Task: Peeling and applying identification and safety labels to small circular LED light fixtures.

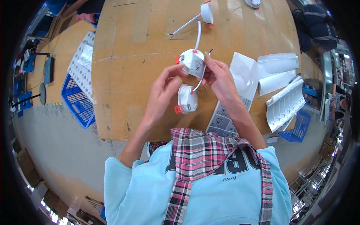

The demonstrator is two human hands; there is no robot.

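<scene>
A white round downlight (192, 63) with red clips, a printed label on its side and a white cable is held above the table. My right hand (220, 78) pinches its right edge, thumb on top. The curled fingers of my left hand (165, 87) meet its lower left edge. Just below, between my hands, is a second white downlight (187, 99) with a red clip; its cable runs up beside my right fingers. A sheet of grey printed labels (225, 120) lies partly under my right forearm.
Another downlight (207, 14) with bare cable ends lies farther off, and one (252, 3) sits at the far edge. Printed label sheets (285, 103) are piled at right. Blue crates (77, 107) and a perforated white panel (82, 67) stand left of the wooden table (127, 82). Other people are nearby.
</scene>
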